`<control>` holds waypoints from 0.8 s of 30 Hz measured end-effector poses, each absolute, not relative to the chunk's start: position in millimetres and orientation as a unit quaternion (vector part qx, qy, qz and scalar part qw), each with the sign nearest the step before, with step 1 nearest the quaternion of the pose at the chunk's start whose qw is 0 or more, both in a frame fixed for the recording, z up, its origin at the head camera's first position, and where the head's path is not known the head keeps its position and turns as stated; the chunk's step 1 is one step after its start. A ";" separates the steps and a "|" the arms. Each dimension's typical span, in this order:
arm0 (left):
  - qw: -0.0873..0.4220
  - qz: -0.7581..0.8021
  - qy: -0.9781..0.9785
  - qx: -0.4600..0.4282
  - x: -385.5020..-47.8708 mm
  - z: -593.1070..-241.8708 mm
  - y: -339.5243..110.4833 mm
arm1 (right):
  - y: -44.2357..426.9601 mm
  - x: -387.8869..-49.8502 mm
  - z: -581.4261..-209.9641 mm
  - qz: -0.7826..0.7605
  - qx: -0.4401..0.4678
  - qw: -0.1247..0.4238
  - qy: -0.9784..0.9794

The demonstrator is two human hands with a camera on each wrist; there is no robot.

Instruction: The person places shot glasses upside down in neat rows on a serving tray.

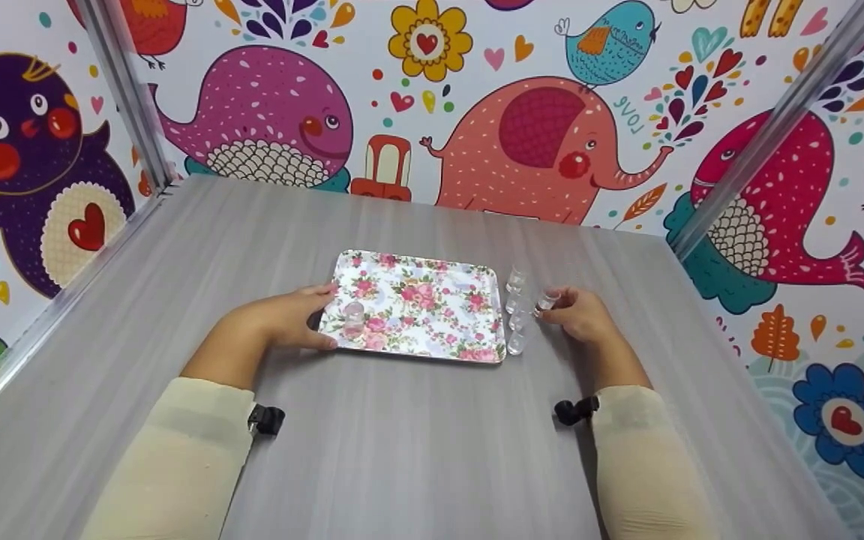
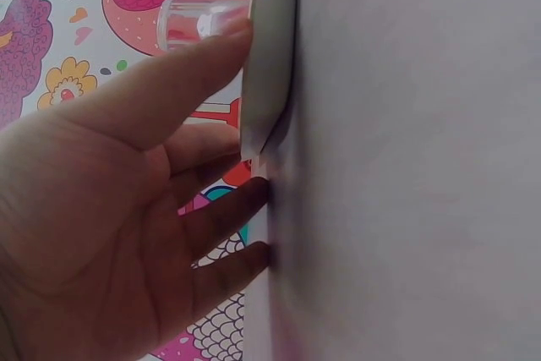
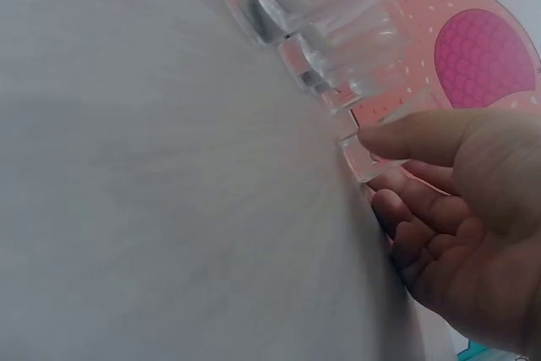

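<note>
A rectangular tray (image 1: 432,330) with a pink rose pattern lies on the table. My left hand (image 1: 293,319) is at its left end, thumb (image 2: 194,73) along the near rim and fingers spread along the left edge. One small clear cup (image 1: 354,320) stands on the tray near that hand. My right hand (image 1: 582,315) pinches another small clear cup (image 1: 548,300) between thumb and fingers, low over the table; whether it touches the tabletop I cannot tell. Several like cups (image 1: 517,322) form a row between the tray's right edge and this hand.
The grey wood-grain table (image 1: 417,442) runs back to a wall (image 1: 372,97) printed with cartoon animals. Metal posts (image 1: 769,135) stand at both back corners. Black clip-like devices (image 1: 576,411) are fixed at both sleeve cuffs.
</note>
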State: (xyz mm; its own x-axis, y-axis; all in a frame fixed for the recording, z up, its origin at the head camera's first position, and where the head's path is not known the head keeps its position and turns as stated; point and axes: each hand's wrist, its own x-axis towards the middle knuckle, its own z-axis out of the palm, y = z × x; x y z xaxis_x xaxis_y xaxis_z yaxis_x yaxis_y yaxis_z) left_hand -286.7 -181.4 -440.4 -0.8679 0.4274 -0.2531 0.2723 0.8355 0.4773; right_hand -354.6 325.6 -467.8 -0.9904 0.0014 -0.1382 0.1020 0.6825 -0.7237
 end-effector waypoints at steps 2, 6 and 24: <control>0.177 0.218 0.941 0.187 -286.5 -440.2 -181.6 | 325.2 -355.1 -470.2 -0.397 0.023 0.049 0.916; 0.177 0.218 0.941 0.189 -286.2 -439.7 -181.6 | 324.4 -354.5 -471.4 -0.393 0.023 0.035 0.919; 0.184 0.220 0.940 0.186 -285.9 -437.6 -180.2 | 314.3 -349.3 -442.7 -0.539 0.068 -0.034 0.839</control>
State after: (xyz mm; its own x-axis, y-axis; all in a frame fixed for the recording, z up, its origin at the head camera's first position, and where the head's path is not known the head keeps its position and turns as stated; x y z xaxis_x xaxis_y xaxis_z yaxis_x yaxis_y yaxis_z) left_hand -285.9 -180.2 -437.6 -0.8627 0.4312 -0.2642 0.2690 0.8337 0.4822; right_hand -349.3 314.3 -442.7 -0.9885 0.1500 -0.0165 0.0774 0.4100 -0.9088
